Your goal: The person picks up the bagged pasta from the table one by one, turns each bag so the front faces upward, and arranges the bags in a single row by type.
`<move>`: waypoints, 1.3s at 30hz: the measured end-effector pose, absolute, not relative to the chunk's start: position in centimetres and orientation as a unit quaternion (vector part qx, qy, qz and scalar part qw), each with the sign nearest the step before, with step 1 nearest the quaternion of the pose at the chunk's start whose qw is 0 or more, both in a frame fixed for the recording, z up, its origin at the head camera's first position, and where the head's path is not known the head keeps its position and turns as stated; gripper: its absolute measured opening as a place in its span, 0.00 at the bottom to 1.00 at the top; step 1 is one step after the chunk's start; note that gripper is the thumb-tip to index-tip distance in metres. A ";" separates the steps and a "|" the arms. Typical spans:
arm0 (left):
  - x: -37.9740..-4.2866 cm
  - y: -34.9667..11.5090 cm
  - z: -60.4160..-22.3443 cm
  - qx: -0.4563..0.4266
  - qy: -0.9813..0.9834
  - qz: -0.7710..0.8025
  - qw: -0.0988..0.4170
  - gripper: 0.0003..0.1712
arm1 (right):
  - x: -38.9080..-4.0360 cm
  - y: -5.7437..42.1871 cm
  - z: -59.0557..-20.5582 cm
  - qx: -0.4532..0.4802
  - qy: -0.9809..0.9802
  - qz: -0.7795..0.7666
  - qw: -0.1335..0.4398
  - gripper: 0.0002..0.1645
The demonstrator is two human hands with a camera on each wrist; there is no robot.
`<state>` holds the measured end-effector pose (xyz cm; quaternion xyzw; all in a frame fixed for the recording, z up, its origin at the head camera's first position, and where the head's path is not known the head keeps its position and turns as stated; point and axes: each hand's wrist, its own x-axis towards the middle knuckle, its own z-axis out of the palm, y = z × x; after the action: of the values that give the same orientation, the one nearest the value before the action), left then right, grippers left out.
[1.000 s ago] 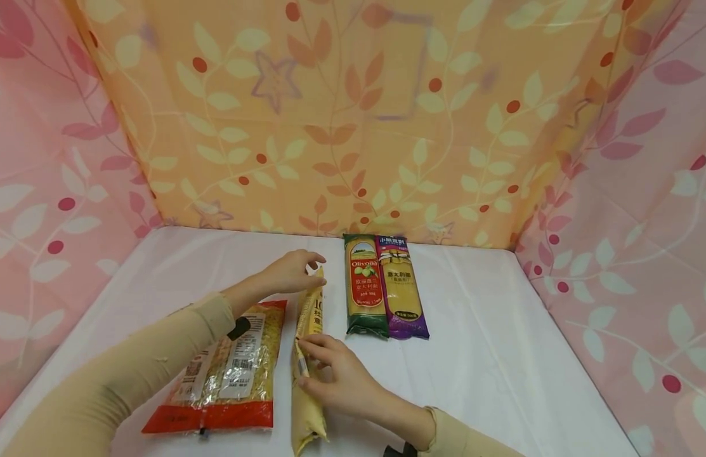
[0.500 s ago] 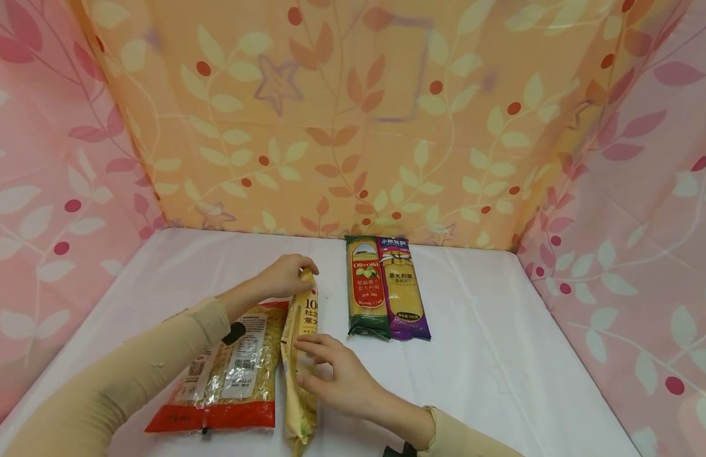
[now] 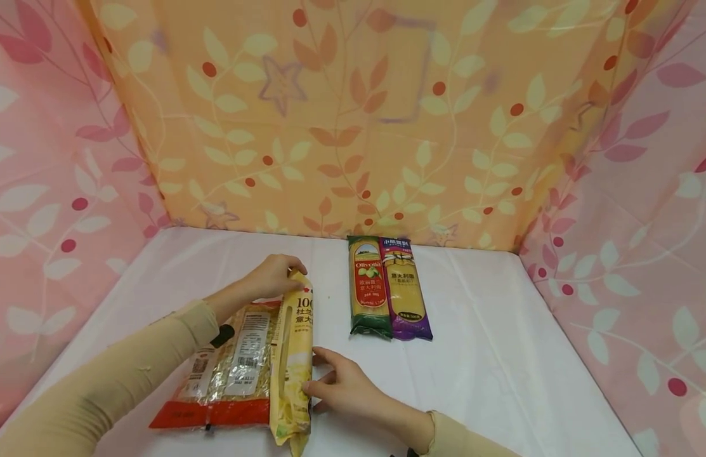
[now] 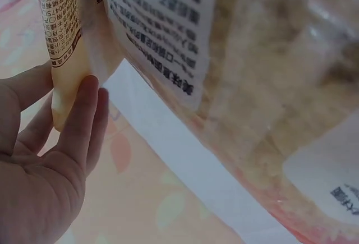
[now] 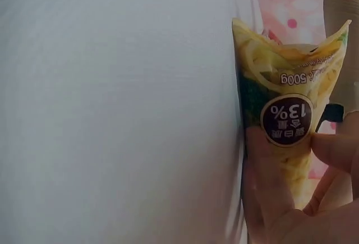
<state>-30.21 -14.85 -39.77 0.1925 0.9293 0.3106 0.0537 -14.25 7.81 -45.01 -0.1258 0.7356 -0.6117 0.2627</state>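
Observation:
A yellow spaghetti packet (image 3: 295,336) stands partly tilted, its printed front toward the right. My left hand (image 3: 274,277) pinches its far end, with thumb and fingers on opposite sides in the left wrist view. Lower down, my right hand (image 3: 349,388) holds the near part between thumb and fingers; the right wrist view shows the packet's brown round label (image 5: 287,119) there. Directly left of the packet lies a clear, red-edged bag (image 3: 229,371) of pale yellow dry food, label side up. The yellow packet hides its right edge, and the left sleeve covers its upper left.
Farther back, a green-and-red spaghetti packet (image 3: 369,289) and a purple spaghetti packet (image 3: 406,289) lie side by side on the white tablecloth (image 3: 490,355). Patterned cloth walls (image 3: 341,127) enclose the back and both sides.
The yellow packet has moved left against the clear bag, with its front turned up more into view. My left hand went left with it; the right hand's grip has shifted to the packet's right side.

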 end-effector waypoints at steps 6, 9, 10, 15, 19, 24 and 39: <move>-30.3 -14.9 -40.2 0.196 0.932 0.302 0.045 0.17 | -14.4 7.1 -45.4 -0.108 0.714 -0.647 0.244 0.47; -30.5 -14.9 -40.3 0.198 0.929 0.309 0.041 0.16 | -14.5 7.1 -45.3 -0.107 0.716 -0.651 0.229 0.47; -30.5 -14.9 -40.4 0.200 0.927 0.315 0.041 0.16 | -14.5 7.3 -45.3 -0.106 0.720 -0.648 0.224 0.48; -30.7 -14.1 -40.6 0.204 0.918 0.337 0.046 0.17 | -14.5 8.7 -44.9 -0.108 0.746 -0.625 0.206 0.49; -31.1 -13.2 -40.9 0.203 0.914 0.346 0.056 0.17 | -14.3 10.0 -44.4 -0.113 0.776 -0.593 0.183 0.49; -31.5 -12.8 -41.4 0.201 0.908 0.360 0.081 0.17 | -14.2 10.6 -44.3 -0.115 0.782 -0.585 0.181 0.49; -32.0 -14.0 -42.5 0.198 0.908 0.344 0.135 0.15 | -14.2 10.6 -45.1 -0.108 0.771 -0.595 0.199 0.38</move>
<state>-32.03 -13.97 -42.47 0.1980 0.9077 0.3444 0.1351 -14.16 10.62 -45.08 -0.1079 0.7710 -0.5954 0.1986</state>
